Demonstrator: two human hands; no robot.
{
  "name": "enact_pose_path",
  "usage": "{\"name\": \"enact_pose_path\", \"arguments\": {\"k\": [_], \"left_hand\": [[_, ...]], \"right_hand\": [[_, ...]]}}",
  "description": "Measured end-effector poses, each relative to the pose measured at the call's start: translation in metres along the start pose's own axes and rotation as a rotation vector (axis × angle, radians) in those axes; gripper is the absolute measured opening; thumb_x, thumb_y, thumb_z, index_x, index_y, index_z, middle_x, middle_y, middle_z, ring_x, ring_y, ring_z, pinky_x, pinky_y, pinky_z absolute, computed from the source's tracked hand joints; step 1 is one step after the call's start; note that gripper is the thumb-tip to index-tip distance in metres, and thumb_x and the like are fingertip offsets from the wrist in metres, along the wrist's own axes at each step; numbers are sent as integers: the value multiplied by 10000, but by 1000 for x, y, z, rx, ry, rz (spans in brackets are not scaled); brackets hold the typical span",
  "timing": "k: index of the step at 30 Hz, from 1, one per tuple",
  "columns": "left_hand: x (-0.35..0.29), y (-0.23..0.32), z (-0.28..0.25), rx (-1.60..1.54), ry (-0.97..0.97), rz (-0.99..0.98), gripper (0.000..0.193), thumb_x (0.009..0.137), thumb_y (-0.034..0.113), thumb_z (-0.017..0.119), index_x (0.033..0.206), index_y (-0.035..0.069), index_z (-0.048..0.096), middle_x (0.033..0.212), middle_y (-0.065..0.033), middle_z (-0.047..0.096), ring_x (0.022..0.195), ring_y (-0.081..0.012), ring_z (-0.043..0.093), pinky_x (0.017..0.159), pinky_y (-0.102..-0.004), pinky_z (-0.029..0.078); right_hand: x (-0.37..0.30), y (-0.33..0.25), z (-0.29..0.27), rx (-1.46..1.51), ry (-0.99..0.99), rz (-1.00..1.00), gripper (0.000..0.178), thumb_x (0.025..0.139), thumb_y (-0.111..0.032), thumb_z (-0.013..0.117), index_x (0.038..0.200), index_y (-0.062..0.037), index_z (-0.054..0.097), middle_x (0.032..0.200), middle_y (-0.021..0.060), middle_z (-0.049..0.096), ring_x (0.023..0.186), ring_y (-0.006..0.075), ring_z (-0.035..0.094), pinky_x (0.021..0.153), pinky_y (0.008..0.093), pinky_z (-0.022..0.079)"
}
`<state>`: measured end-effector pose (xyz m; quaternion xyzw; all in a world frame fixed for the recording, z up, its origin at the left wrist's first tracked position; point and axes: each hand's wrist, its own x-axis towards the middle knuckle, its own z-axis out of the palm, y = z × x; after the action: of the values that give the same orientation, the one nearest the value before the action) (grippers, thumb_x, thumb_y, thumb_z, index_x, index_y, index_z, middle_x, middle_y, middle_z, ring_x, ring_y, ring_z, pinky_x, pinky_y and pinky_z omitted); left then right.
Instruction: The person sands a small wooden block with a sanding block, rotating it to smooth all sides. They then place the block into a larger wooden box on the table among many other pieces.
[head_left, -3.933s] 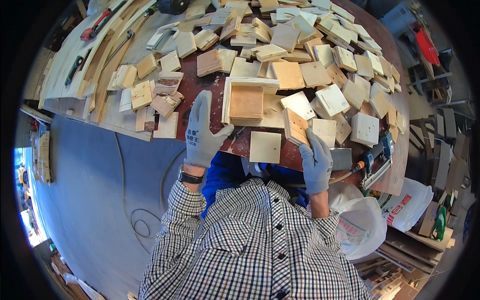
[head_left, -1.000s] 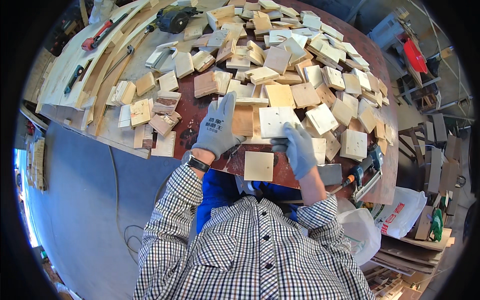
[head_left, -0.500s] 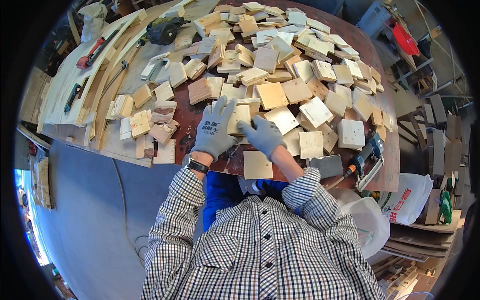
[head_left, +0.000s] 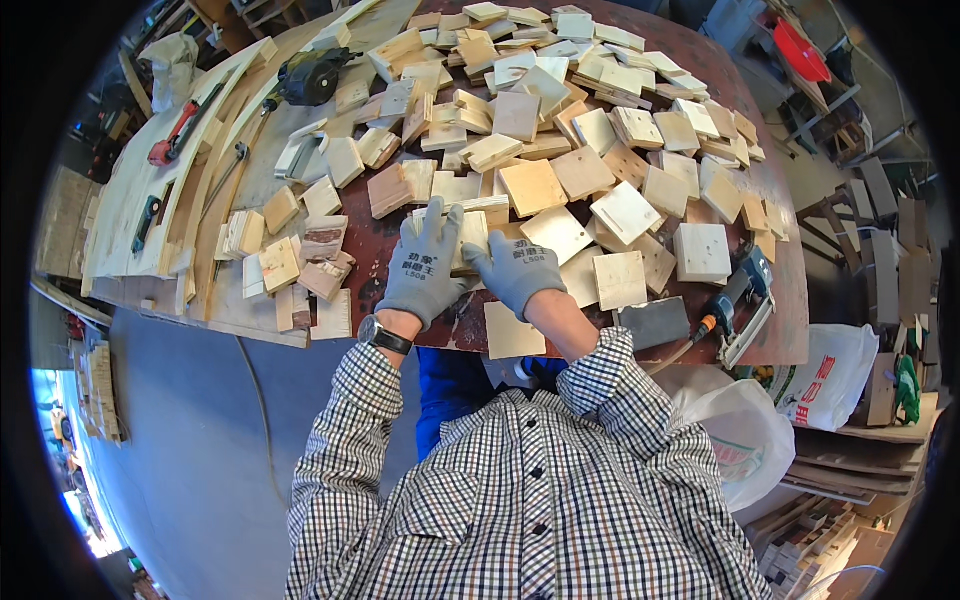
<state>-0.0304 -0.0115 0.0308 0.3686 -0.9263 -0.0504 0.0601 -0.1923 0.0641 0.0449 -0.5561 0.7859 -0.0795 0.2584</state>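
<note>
Both my hands wear grey gloves with dark print. My left hand [head_left: 425, 268] wraps the left side of a pale square wooden block [head_left: 470, 236], its first fingers reaching over the far edge. From the right, my right hand [head_left: 517, 272] grips the same block, thumb against its face and the other fingers bent and partly hidden. The block sits low over the dark red table [head_left: 370, 262], at the near edge of a large heap of wooden blocks [head_left: 520, 115]. Just below my right hand lies a thin square wooden piece [head_left: 512, 333] at the table's front edge.
Right of my hands lie a dark grey flat block [head_left: 654, 321] and a blue-black nail gun [head_left: 738, 300] with its hose. Several loose blocks [head_left: 280, 262] sit at left. Beyond them are a black tool [head_left: 312, 77], a red-handled tool [head_left: 180, 132] and long boards [head_left: 215, 110].
My right hand has turned and settled closer around the block, its back now facing up more. My left hand has shifted slightly down. The whole view has moved a little.
</note>
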Motion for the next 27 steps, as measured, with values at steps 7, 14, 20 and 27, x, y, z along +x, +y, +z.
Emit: {"name": "enact_pose_path", "arguments": {"k": [7, 14, 20, 27], "left_hand": [[3, 5, -6, 117, -117, -18, 1190, 793, 408, 889, 1684, -23, 229, 1716, -241, 258, 1311, -465, 479, 1139, -519, 479], [1, -3, 2, -31, -9, -10, 1198, 760, 354, 909, 1664, -54, 237, 1688, -261, 314, 1328, -474, 487, 1167, -509, 456], [-2, -3, -1, -120, 5, -35, 1209, 724, 335, 937, 1654, -41, 263, 1662, -279, 374, 1332, -484, 501, 1182, -507, 447], [2, -3, 1, -81, -42, -70, 1206, 754, 463, 933, 1670, 15, 289, 1727, -206, 330, 1423, -486, 466, 1200, -500, 457]], "right_hand": [[-1, 2, 14, 34, 49, -5, 657, 1112, -633, 368, 1227, -43, 632, 1073, 244, 794, 998, 402, 784, 910, 506, 595], [-2, -1, 8, 109, 83, 24, 638, 1084, -640, 440, 1181, -52, 666, 1080, 242, 791, 1023, 403, 778, 916, 500, 594], [-8, 37, 11, 555, 127, 88, 612, 979, -634, 652, 1098, -34, 679, 962, 199, 781, 917, 389, 752, 837, 479, 569], [-67, 67, -9, 487, 662, -284, 380, 955, -296, 816, 1172, -14, 684, 944, 151, 761, 783, 215, 765, 703, 352, 588]]}}
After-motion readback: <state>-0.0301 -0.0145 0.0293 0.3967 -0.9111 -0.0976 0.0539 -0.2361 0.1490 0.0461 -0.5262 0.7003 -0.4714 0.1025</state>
